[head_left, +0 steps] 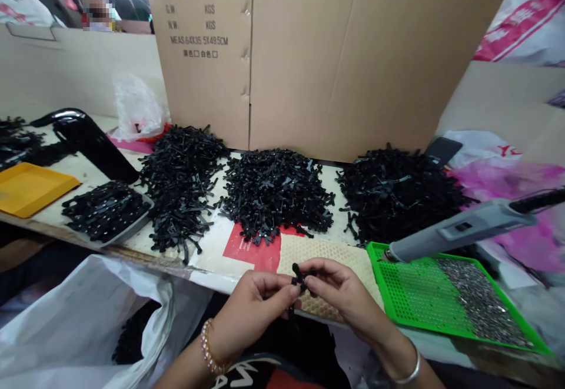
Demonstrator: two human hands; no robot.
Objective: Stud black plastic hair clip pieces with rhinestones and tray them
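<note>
Both of my hands meet at the front edge of the bench, fingertips pinched on small black plastic parts (298, 272) that cross each other. My left hand (260, 301) grips from the left, with a dark end hanging below its fingers. From the right, my right hand (342, 292) pinches the upper part; fingers hide much of the joint. Beneath them lies a beige textured mat (326, 253). Nearest beyond the mat is a heap of loose black plastic parts (273, 189).
More black parts lie in a left heap (180, 183), a right heap (397, 195) and a tray (110, 239). A grey electric screwdriver (463, 230) rests over a green tray (379, 295) of small screws (481, 295). A cardboard box (331, 65) stands behind; a white sack (79, 318) is front left.
</note>
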